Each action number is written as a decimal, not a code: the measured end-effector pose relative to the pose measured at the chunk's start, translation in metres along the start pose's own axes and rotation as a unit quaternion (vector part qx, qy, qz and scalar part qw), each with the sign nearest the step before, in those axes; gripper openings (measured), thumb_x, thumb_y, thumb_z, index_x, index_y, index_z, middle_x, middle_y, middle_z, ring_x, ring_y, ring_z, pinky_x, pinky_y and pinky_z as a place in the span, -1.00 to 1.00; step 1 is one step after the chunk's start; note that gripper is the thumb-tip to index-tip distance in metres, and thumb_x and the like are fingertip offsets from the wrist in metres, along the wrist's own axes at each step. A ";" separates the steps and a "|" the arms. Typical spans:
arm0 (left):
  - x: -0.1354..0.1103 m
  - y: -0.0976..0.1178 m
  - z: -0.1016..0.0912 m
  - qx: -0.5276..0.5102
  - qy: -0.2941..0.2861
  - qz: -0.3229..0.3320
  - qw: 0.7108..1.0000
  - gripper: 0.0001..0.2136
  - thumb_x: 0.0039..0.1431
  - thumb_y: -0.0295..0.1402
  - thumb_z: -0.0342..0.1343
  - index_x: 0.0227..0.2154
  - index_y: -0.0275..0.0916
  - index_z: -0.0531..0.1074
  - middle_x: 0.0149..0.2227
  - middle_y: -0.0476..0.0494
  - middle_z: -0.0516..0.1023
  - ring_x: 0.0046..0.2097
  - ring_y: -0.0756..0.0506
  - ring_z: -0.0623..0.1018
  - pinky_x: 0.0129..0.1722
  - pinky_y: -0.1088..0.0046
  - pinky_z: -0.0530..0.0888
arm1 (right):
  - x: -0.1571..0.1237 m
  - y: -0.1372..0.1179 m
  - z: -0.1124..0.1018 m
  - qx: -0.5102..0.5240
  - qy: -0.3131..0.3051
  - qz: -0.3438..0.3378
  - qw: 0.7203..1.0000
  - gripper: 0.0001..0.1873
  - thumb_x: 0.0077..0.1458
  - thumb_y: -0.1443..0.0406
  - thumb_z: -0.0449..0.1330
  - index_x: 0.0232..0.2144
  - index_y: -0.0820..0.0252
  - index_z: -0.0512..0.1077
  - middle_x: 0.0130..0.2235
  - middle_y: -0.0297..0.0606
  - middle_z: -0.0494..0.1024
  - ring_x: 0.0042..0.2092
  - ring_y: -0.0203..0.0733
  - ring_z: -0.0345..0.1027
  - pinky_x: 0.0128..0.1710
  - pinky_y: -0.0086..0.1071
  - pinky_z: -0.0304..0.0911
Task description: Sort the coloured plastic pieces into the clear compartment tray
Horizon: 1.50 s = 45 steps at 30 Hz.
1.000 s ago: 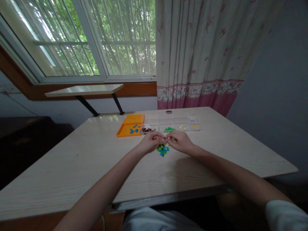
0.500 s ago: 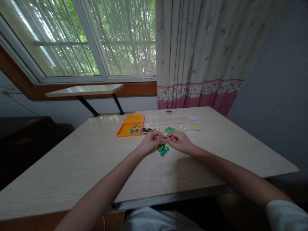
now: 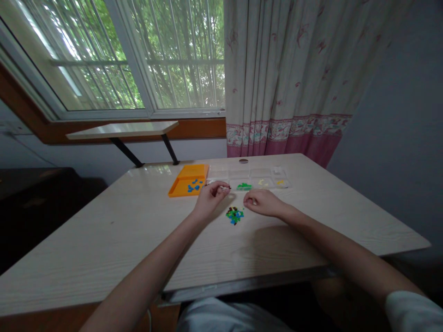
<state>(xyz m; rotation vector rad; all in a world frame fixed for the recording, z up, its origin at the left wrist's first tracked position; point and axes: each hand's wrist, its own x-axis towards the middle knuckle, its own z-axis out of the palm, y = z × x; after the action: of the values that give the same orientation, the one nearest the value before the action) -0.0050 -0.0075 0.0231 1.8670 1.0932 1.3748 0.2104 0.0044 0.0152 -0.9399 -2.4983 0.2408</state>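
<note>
My left hand (image 3: 210,197) is raised over the front left of the clear compartment box (image 3: 238,175), thumb and fingers pinched on a small dark brown piece (image 3: 229,187). Closer to me and to the right, my right hand (image 3: 263,203) has its fingers curled together; whether anything is in them is too small to see. Between and below the hands lies a pile of small green, blue and brown pieces (image 3: 235,215) on the table. Green pieces (image 3: 244,186) fill one compartment behind it. My left hand hides most of the brown pieces' compartment.
An open orange case (image 3: 187,172) holding blue pieces (image 3: 195,185) stands left of the clear box. Pale and yellow pieces (image 3: 280,182) lie in the right compartments. A raised shelf (image 3: 128,129) is at the back left of the wooden table (image 3: 114,240), below the window.
My hands have come apart. The left moved left and up toward the box with the brown piece; the right drew slightly right. The pile looks much the same.
</note>
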 end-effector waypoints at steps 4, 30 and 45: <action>-0.003 0.009 -0.004 0.088 0.041 0.066 0.993 -0.82 0.04 -0.28 0.08 -0.35 -0.29 0.45 -0.57 0.02 0.38 -0.55 0.09 0.29 -0.55 0.62 0.22 | -0.001 0.002 0.001 -0.008 -0.058 -0.002 0.998 -0.86 0.01 0.28 0.12 -0.37 0.20 0.44 -0.42 -0.30 0.48 -0.40 -0.31 0.30 -0.43 -0.50 0.07; -0.007 0.015 -0.005 0.133 0.124 0.093 0.979 -0.81 0.05 -0.27 0.08 -0.32 -0.25 0.46 -0.54 0.00 0.45 -0.55 0.10 0.34 -0.54 0.64 0.26 | -0.001 -0.003 -0.001 -0.001 -0.061 -0.010 0.998 -0.82 0.05 0.33 0.06 -0.34 0.20 0.45 -0.36 -0.27 0.50 -0.35 -0.28 0.32 -0.36 -0.47 0.12; 0.011 -0.031 -0.038 0.333 0.092 -0.045 0.937 -0.75 0.09 -0.26 0.00 -0.24 -0.25 0.45 -0.57 -0.05 0.42 -0.53 0.00 0.37 -0.54 0.55 0.18 | 0.000 -0.006 -0.002 0.013 -0.045 0.002 0.999 -0.82 0.09 0.31 0.04 -0.33 0.24 0.42 -0.37 -0.25 0.47 -0.36 -0.29 0.30 -0.36 -0.48 0.12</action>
<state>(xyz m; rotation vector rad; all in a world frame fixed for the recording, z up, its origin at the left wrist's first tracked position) -0.0484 0.0167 0.0147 2.1190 1.8988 1.2320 0.2075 0.0001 0.0187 -0.9435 -2.5686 0.3245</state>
